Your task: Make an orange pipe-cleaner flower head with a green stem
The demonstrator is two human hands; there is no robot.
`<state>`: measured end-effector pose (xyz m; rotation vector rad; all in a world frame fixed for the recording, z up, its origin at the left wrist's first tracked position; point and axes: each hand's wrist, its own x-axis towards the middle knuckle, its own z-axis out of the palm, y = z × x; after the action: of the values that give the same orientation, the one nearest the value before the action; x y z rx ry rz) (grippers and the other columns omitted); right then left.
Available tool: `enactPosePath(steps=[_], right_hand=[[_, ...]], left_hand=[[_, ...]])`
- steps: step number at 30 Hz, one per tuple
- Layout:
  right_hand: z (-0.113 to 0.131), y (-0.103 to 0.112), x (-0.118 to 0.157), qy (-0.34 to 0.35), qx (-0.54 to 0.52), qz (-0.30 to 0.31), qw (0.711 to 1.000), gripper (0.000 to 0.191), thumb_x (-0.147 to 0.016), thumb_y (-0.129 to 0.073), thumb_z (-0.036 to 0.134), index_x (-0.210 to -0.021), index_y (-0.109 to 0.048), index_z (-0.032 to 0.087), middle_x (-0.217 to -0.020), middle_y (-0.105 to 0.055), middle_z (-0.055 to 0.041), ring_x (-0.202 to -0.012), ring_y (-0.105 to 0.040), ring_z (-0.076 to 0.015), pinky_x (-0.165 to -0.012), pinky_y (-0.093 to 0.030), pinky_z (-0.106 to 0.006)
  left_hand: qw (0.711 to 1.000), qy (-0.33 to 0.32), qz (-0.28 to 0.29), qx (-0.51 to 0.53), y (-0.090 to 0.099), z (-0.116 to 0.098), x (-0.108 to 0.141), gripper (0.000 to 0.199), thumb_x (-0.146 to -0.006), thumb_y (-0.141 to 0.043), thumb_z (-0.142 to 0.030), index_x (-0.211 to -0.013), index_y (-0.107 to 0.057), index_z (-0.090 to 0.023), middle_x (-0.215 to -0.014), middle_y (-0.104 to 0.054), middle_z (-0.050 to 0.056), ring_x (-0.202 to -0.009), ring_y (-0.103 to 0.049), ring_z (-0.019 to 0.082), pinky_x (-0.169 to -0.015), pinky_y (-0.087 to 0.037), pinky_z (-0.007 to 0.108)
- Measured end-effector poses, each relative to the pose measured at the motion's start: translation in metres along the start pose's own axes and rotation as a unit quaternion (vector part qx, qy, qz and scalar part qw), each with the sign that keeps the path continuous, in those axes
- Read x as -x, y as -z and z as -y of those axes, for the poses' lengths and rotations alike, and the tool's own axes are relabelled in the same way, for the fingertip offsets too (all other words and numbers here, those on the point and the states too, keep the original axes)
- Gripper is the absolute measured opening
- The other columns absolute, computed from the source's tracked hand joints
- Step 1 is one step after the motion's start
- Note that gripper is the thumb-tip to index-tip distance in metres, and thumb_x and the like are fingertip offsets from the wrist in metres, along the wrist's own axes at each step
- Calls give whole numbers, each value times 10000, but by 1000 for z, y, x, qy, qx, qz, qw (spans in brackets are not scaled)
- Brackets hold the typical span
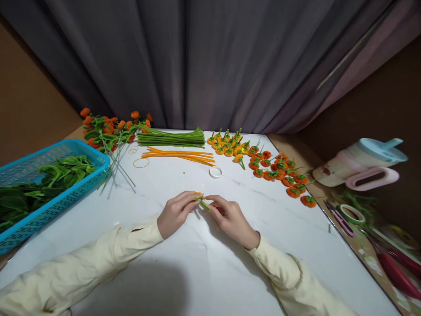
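Note:
A small yellow flower (198,194) with a short green stem (205,204) is held between my two hands, above the middle of the white tabletop. My left hand (176,211) pinches the flower head, which its fingers partly cover. With thumb and forefinger, my right hand (231,218) grips near the green stem. Just beyond the hands lies a white tape roll (216,171). Farther back are orange-yellow pipe cleaners (177,156) and a thick bundle of green pipe cleaners (171,138).
Finished-looking yellow flowers (226,144) and orange flowers (279,169) stand stem-up at the back right. A blue basket (66,197) with green leaves is at left, near long-stemmed orange flowers (112,127). Along the right edge are a tumbler (358,162), scissors (340,219), green tape (351,213) and red-handled pliers (397,274).

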<state>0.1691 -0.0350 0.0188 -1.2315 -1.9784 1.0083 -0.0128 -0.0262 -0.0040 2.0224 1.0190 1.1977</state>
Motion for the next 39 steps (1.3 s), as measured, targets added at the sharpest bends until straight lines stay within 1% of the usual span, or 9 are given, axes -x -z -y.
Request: enactPosePath(steps=[3,7,10,13,15,20,26,33,39], right_hand=[[0,0,1,37,18,2,999,238,-911,-387,234,-1093,-532,184,-864,-656,-51,-670,-606,-149,-636,-450,-244],[-3,-4,2,101,61,-10,993,253,-857,-379,129,-1054,-532,172,-902,-635,-64,-682,-591,-146,-670,-444,-248],[-4,-5,2,83,47,0,995,230,-832,-386,98,-1000,-524,172,-839,-620,-38,-560,-555,-116,-620,-437,-232],[-1,-5,2,32,-26,25,999,131,-887,-385,181,-940,-505,183,-776,-587,1,-406,-478,-68,-506,-411,-202],[2,-5,2,10,-63,36,997,124,-909,-384,238,-916,-495,182,-718,-559,20,-373,-459,-60,-462,-388,-193],[2,-5,3,1,-58,39,998,117,-899,-393,201,-869,-502,172,-591,-499,46,-393,-454,-73,-460,-368,-187],[2,-4,2,58,40,21,997,109,-869,-423,147,-911,-519,177,-747,-577,-3,-512,-492,-94,-536,-386,-202],[3,-3,4,61,63,47,995,130,-815,-444,62,-838,-482,184,-659,-529,21,-530,-517,-114,-575,-408,-215],[2,-4,4,89,78,29,993,125,-804,-453,59,-796,-478,181,-644,-504,23,-541,-494,-116,-586,-390,-219]], left_hand=[[998,-52,-6,-45,0,-2,0,229,-876,-451,-138,-1048,-600,-160,-984,-647,76,-940,-602,144,-831,-513,265],[993,-86,-6,-74,0,-2,1,240,-874,-450,-119,-1068,-584,-163,-998,-646,79,-948,-602,144,-842,-511,271],[988,-116,1,-98,-1,-1,3,240,-868,-459,-104,-1066,-584,-155,-1012,-643,88,-973,-593,148,-870,-500,275],[984,-136,6,-117,-1,-1,4,240,-865,-460,-92,-1065,-582,-143,-1020,-634,101,-977,-587,148,-873,-497,271],[982,-144,12,-125,0,0,5,250,-866,-457,-92,-1081,-574,-143,-1024,-628,104,-972,-585,150,-862,-503,276],[982,-140,15,-126,-1,-1,5,251,-860,-462,-80,-1079,-571,-136,-1015,-629,103,-974,-580,155,-863,-501,284],[984,-142,4,-107,-2,-2,4,249,-854,-472,-77,-1079,-561,-140,-999,-640,100,-957,-586,159,-846,-509,290],[977,-167,22,-130,-1,-4,4,274,-854,-465,-75,-1112,-543,-121,-973,-638,109,-920,-585,169,-805,-523,308],[976,-166,25,-137,-2,-5,4,274,-857,-461,-80,-1117,-537,-115,-956,-634,114,-903,-587,176,-786,-529,317]])
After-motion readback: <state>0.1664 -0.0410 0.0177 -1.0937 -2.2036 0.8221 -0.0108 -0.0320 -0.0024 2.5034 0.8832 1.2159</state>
